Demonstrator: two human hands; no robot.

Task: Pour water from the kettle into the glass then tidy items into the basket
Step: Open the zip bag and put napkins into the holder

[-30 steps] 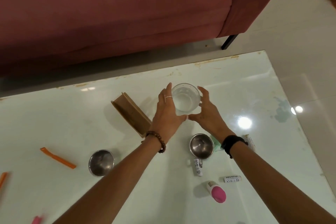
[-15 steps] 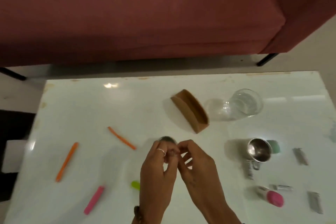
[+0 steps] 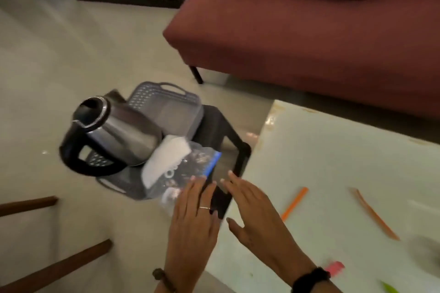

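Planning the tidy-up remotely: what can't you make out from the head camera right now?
- Glass: out of frame.
- Basket contents: hidden behind the kettle and clear bag.
- Grey object at the table's right edge: motion-blurred.
- Left hand, right hand: open, hold nothing.

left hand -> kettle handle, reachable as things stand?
Probably yes. The left hand is open and holds nothing, and the kettle lies tilted in the basket with its black handle turned outward toward the floor side. Only the plastic bag lies between; reaching round its left edge looks free.
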